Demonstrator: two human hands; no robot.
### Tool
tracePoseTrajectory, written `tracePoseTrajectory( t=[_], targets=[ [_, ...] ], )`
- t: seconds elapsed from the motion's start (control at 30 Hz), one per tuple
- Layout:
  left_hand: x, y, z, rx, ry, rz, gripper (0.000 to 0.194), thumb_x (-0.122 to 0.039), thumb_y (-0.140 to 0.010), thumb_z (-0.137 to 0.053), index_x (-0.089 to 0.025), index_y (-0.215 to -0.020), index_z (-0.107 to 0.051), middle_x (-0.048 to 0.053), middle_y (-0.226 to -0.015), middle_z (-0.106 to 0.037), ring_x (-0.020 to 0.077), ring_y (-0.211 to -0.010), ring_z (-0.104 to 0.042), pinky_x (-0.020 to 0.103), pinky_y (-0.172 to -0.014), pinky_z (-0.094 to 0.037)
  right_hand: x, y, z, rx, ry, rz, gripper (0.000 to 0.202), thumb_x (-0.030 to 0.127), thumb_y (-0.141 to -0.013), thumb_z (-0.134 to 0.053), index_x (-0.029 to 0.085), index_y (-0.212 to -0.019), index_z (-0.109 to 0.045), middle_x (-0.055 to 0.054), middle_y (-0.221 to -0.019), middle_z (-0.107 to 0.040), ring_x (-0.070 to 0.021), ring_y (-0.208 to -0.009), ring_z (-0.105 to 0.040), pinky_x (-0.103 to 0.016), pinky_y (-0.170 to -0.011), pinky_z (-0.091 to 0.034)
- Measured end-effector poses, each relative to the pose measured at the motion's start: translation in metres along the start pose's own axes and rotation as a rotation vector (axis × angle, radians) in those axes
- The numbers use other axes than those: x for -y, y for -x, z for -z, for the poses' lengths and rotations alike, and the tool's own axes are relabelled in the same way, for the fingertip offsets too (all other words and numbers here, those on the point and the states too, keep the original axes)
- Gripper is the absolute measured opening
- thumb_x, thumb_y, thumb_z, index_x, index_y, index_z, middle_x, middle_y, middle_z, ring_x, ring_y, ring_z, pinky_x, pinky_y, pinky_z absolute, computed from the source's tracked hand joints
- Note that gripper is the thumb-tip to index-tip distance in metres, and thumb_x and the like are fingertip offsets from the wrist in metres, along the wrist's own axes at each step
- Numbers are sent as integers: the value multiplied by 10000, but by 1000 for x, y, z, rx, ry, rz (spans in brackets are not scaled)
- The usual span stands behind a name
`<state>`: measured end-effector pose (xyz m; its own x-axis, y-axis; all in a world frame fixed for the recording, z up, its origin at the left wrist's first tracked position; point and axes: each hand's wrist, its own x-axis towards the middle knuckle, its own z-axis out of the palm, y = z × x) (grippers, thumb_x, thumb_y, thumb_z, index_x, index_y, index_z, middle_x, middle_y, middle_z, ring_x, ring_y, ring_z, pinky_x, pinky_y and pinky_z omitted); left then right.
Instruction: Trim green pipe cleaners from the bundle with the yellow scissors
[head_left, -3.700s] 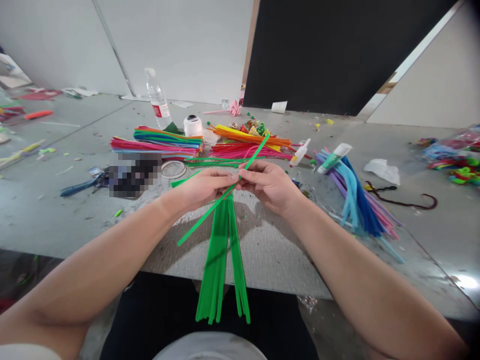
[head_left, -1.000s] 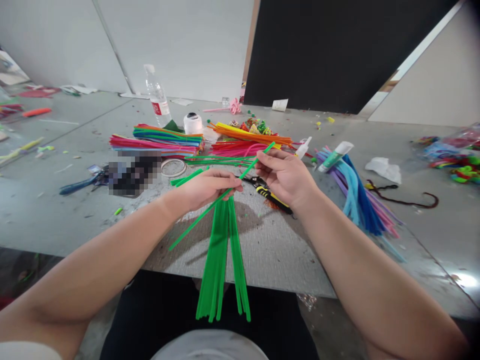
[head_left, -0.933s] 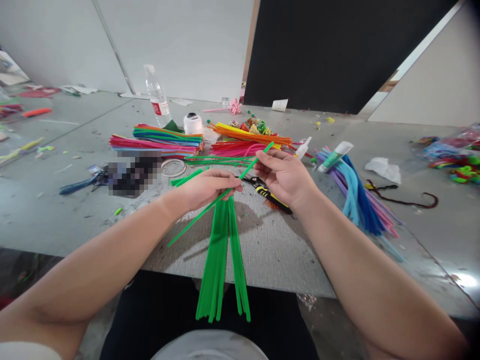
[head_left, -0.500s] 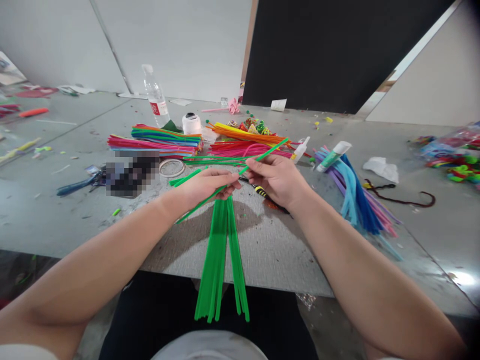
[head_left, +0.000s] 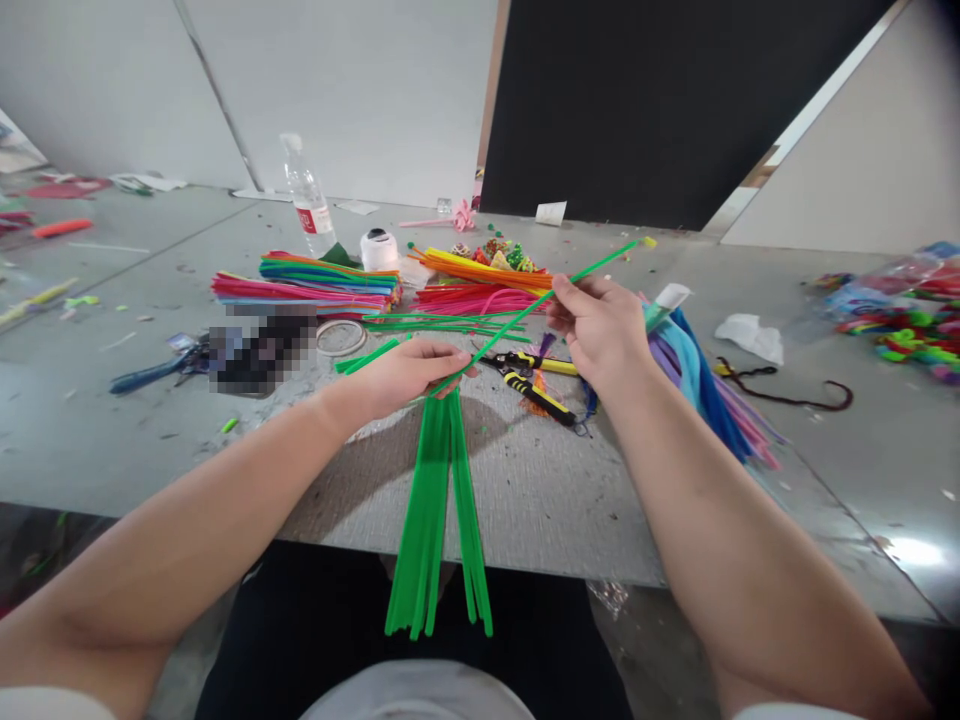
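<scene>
A single green pipe cleaner (head_left: 516, 320) slants up to the right between my two hands. My left hand (head_left: 411, 378) pinches it near its lower end. Farther along, the thumb and fingers of my right hand (head_left: 596, 325) are closed on it, and its upper end sticks out past them. Below my left hand a bundle of green pipe cleaners (head_left: 424, 510) hangs over the table's front edge, its top partly hidden by the hand. Yellow-and-black pliers (head_left: 541, 397) lie under my right hand. Behind my left hand are more green pipe cleaners (head_left: 450, 325).
Bundles of multicoloured pipe cleaners (head_left: 311, 283) and orange ones (head_left: 480, 272) lie at the back. A plastic bottle (head_left: 309, 205) stands behind them. Blue and purple pipe cleaners (head_left: 694, 375) lie right, with a glue stick (head_left: 666, 303) on them. A tape roll (head_left: 341, 338) lies left.
My right hand has slid up and right along the green pipe cleaner, away from my left hand. The pliers have come into fuller view. My left hand has hardly moved.
</scene>
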<state>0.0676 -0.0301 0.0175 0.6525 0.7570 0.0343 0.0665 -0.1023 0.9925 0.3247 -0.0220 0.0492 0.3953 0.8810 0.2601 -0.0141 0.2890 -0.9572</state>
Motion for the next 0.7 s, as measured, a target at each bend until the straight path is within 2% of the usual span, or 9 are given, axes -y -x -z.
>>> tracePoseTrajectory(
  t=[0.23,0.37,0.47,0.53,0.7],
  targets=[
    [-4,-1,1,26,-27,-3,440,-572,-868,-757,-189,-703,-617,-8,-642,-508,114,-595,-446,275,-561,-303,1,13,-10,72,-18,-27,429,492,-690,-972,252,-710,-617,38,-643,-598,-128,-621,-616,-279,-585,-576],
    [-9,-2,10,-108,9,11,396,-544,-826,-797,-195,-739,-630,-6,-665,-517,115,-595,-438,280,-568,-293,0,18,-14,78,-37,-18,425,508,-710,-957,257,-756,-616,39,-677,-619,-122,-615,-618,-280,-598,-575],
    [-14,-3,24,-218,-199,17,375,-522,-875,-735,-200,-726,-614,-19,-649,-494,115,-576,-388,291,-565,-264,-6,19,-17,69,-66,-50,454,510,-686,-970,253,-775,-606,38,-687,-632,-128,-620,-632,-285,-595,-573],
    [-16,-3,34,-230,-399,0,370,-507,-898,-697,-197,-714,-612,-23,-652,-491,119,-590,-404,289,-583,-283,-10,21,-19,67,-68,-80,462,508,-672,-975,246,-772,-608,29,-688,-650,-136,-623,-641,-284,-583,-567],
    [-13,-5,47,-45,-763,15,357,-492,-962,-569,-183,-827,-685,24,-766,-667,171,-701,-578,289,-664,-378,-22,28,-29,107,-15,-132,414,468,-713,-956,223,-764,-626,24,-671,-663,-125,-593,-646,-248,-541,-547]
  ],
)
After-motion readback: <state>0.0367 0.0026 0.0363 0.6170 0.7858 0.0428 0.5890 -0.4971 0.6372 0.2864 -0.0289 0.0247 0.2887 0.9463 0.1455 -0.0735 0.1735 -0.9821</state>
